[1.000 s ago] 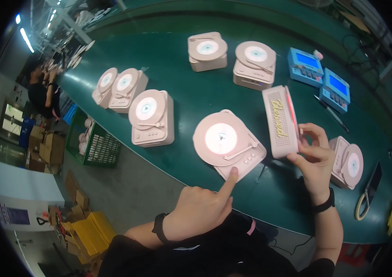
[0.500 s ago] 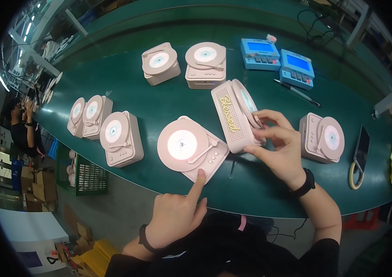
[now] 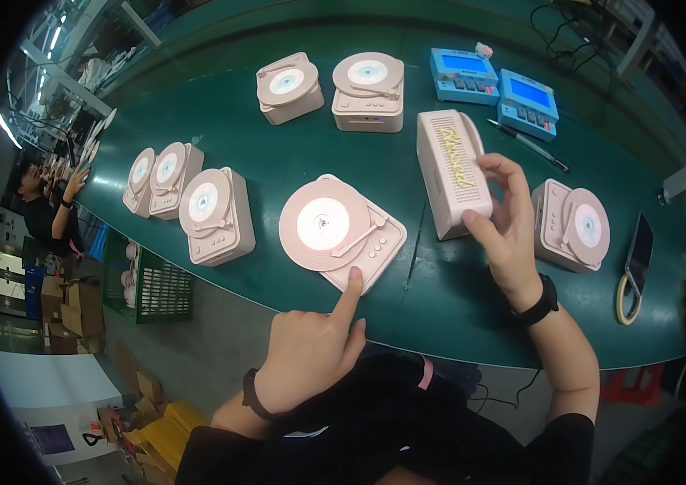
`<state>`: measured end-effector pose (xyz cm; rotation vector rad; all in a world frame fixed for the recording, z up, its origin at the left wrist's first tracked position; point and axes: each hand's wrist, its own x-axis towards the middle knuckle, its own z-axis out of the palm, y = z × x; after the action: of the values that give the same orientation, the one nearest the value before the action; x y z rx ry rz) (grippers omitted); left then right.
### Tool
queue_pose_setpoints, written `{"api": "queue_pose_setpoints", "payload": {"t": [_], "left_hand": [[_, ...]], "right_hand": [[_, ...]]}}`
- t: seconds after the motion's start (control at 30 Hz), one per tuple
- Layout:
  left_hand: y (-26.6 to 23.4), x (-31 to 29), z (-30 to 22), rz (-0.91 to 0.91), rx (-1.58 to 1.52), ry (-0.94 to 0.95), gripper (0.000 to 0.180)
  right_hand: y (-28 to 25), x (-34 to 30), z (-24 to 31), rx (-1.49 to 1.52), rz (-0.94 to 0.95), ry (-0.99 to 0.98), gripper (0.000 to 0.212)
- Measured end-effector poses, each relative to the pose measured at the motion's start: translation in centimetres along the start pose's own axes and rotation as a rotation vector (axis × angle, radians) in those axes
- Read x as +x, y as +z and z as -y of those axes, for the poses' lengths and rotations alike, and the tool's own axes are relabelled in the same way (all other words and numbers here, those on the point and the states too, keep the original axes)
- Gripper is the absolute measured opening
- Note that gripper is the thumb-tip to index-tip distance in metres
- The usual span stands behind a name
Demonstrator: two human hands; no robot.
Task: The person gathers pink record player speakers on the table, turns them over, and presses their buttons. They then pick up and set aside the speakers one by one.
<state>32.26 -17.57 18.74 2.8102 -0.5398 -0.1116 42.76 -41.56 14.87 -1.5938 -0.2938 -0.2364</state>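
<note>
A pink turntable-shaped speaker [image 3: 341, 230] lies face up in front of me, its tonearm and small round buttons on top. The index finger of my left hand [image 3: 311, 343] is stretched out onto its front corner; the other fingers are loosely bent and hold nothing. Between the thumb and fingers of my right hand [image 3: 513, 230] is a second pink turntable-shaped speaker [image 3: 454, 174], tipped up so its perforated side with yellow lettering shows. Its disc faces away, mostly hidden. A third such speaker [image 3: 573, 225] stands just right of my right hand.
More pink speakers stand at the left [image 3: 215, 214] and back [image 3: 369, 93] of the green table [image 3: 270, 283]. Two blue devices with screens [image 3: 464, 77] and a pen [image 3: 529, 145] lie at the back right. A phone [image 3: 640, 255] and a tape roll [image 3: 627, 303] are far right. A co-worker [image 3: 48, 210] is far left.
My right hand has moved the held speaker to the right, away from the face-up one, and turned its lettered side more toward me. My left fingertip remains on the corner. The view has shifted slightly.
</note>
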Motion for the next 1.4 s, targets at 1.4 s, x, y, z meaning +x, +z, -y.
{"api": "queue_pose_setpoints", "payload": {"t": [1.4], "left_hand": [[-1.7, 7.9, 4.5, -0.445, -0.449, 0.207, 0.087]], "right_hand": [[1.4, -1.0, 1.2, -0.964, 0.064, -0.490, 0.066]]}}
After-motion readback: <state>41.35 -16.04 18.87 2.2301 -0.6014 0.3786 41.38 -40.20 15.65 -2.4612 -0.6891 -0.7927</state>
